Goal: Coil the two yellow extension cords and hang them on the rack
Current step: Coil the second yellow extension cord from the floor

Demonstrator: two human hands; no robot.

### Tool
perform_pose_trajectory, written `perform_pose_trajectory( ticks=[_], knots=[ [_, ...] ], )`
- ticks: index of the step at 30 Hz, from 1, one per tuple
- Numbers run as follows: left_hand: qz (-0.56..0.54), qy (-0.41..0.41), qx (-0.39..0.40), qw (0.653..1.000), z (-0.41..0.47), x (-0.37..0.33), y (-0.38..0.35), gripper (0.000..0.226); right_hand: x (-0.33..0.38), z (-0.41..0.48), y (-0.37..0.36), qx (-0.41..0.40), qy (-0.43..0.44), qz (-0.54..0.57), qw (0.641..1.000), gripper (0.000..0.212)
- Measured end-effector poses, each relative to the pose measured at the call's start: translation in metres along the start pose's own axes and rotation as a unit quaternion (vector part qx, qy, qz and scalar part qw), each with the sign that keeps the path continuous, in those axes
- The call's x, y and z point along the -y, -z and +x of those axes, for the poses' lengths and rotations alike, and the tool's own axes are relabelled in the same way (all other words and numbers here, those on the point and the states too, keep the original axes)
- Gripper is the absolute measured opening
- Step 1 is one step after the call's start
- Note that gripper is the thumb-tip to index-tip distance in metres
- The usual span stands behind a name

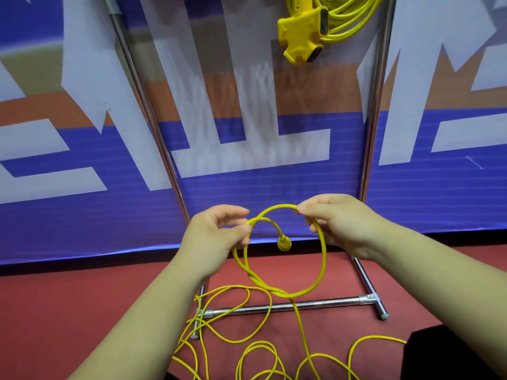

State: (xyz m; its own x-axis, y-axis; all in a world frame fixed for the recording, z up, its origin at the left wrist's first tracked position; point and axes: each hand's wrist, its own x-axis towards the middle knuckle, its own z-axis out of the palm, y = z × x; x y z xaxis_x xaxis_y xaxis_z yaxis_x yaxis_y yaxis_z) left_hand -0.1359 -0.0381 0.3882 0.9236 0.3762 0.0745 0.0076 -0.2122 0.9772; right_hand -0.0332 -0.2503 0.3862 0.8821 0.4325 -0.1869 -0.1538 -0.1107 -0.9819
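A thin yellow extension cord (pixel 321 264) forms one loop in front of me, held between both hands. My left hand (pixel 212 234) pinches the loop's left side where the strands cross. My right hand (pixel 340 220) grips the loop's top right. The cord's yellow plug (pixel 284 243) dangles inside the loop. The rest of this cord (pixel 247 338) lies in loose tangles on the red floor below. A second yellow cord (pixel 348 17), coiled, hangs at the top of the metal rack (pixel 374 105) with its yellow multi-outlet head (pixel 300 37) hanging down.
The rack's chrome uprights stand left (pixel 142 105) and right, and its base bar (pixel 288 307) with short feet rests on the red floor (pixel 82 292). A blue, white and orange banner (pixel 247 149) hangs close behind the rack. Something black (pixel 450 352) sits at lower right.
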Motion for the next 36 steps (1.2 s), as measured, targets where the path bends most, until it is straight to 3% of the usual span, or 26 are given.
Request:
perform_pose_trajectory(
  ticks=[5, 9, 14, 20, 25, 28, 30, 33, 36],
  knots=[
    [0.037, 0.018, 0.016, 0.999, 0.000, 0.002, 0.001, 0.049, 0.001, -0.007, -0.002, 0.044, 0.056, -0.031, 0.997, 0.007],
    [0.088, 0.024, 0.060, 0.994, -0.003, -0.002, -0.002, 0.023, 0.001, -0.011, -0.004, 0.099, 0.099, -0.079, 0.987, 0.006],
    [-0.023, 0.038, 0.040, 0.998, -0.004, -0.011, -0.002, 0.012, -0.002, -0.007, -0.003, 0.147, 0.090, -0.028, 0.985, 0.033],
    [-0.120, 0.063, 0.050, 0.990, -0.004, -0.012, -0.002, 0.015, -0.004, -0.006, -0.012, 0.155, 0.043, -0.046, 0.986, 0.020],
    [-0.143, 0.062, 0.055, 0.986, -0.007, -0.015, -0.002, 0.014, -0.002, -0.005, -0.007, 0.196, 0.005, 0.006, 0.980, 0.011],
    [-0.097, 0.039, 0.045, 0.994, -0.008, -0.016, -0.001, 0.011, -0.002, -0.002, -0.004, 0.199, 0.016, -0.001, 0.980, 0.011],
    [-0.003, -0.004, 0.015, 1.000, -0.007, -0.015, 0.002, 0.011, -0.002, 0.001, -0.003, 0.165, 0.013, -0.008, 0.986, 0.012],
    [0.212, -0.074, -0.039, 0.974, -0.003, -0.010, 0.010, 0.012, -0.006, 0.006, 0.000, 0.070, -0.004, -0.020, 0.997, 0.014],
    [0.296, -0.084, -0.061, 0.949, -0.001, -0.007, 0.015, 0.010, -0.010, 0.012, 0.006, -0.031, -0.010, -0.014, 0.999, 0.015]
  ],
)
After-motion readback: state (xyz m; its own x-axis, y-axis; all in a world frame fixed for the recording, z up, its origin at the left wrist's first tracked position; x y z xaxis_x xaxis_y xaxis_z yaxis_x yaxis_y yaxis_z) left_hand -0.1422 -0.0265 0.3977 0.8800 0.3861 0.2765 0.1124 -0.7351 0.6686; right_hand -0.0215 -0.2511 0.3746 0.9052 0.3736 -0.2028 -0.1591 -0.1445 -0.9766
